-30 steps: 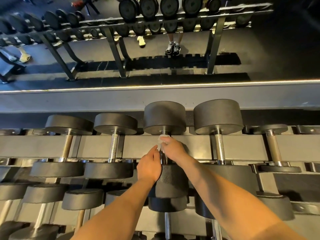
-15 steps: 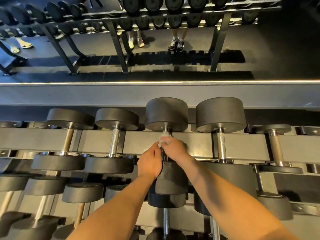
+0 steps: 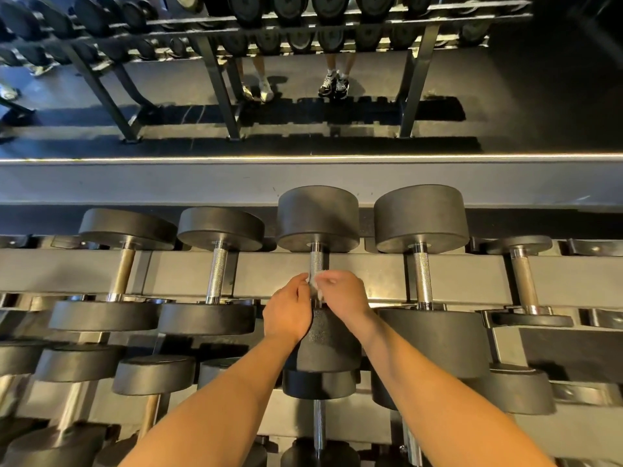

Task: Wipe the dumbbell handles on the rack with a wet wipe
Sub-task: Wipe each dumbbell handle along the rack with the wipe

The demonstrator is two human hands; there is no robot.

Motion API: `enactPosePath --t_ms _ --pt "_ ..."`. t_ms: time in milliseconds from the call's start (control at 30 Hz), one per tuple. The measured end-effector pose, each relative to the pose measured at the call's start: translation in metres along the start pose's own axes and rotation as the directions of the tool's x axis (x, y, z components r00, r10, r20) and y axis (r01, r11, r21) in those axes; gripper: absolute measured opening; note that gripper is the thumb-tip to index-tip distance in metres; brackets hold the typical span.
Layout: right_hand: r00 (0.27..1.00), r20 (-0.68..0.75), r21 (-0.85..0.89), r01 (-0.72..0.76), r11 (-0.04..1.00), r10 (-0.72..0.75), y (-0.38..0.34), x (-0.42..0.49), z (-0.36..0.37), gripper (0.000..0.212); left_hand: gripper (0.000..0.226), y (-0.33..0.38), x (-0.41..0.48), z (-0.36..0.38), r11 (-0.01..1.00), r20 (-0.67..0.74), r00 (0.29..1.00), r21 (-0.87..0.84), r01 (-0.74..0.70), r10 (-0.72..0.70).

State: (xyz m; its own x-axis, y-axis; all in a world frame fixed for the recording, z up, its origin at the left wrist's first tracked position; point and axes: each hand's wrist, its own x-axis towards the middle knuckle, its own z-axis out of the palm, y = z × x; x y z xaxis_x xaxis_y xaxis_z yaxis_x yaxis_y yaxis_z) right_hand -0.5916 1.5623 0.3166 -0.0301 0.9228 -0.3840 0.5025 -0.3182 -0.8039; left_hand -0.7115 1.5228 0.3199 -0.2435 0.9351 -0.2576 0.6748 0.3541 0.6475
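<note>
Item: knurled chrome dumbbell handle, top tier of grey steel rack, between black round weight heads. My right hand pinches a crumpled white wet wipe against its lower part. My left hand, fingers curled, touches the wipe's left side. Bare handle shows just beyond my knuckles.

Top rack row: five black round-head dumbbells lying front-to-back, steel knurled handles. Third dumbbell, thick heads, handle upper part bare, lower part wrapped by white wet wipe, crumpled against the near end of the handle, just above the near head.
</note>
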Motion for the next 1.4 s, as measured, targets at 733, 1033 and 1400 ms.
enactPosePath --t_ms 733,1033,1400 --pt "0.974 -0.228 0.049 0.020 0.999 -0.009 -0.008 -0.004 0.026 0.026 0.012 -0.003 0.071 -0.012 0.921 -0.013 0.998 -0.387 0.048 -0.057" --pt "0.946 -0.320 0.050 -0.029 0.998 0.044 0.000 0.003 0.032 0.020 0.005 0.017 0.085 0.010 0.964 0.157 0.987 -0.260 0.051 -0.010" --pt "0.952 -0.301 0.033 -0.040 0.999 0.048 0.004 0.006 0.026 0.031 0.015 0.016 0.086 0.003 0.969 0.057 0.995 -0.241 -0.064 0.080"
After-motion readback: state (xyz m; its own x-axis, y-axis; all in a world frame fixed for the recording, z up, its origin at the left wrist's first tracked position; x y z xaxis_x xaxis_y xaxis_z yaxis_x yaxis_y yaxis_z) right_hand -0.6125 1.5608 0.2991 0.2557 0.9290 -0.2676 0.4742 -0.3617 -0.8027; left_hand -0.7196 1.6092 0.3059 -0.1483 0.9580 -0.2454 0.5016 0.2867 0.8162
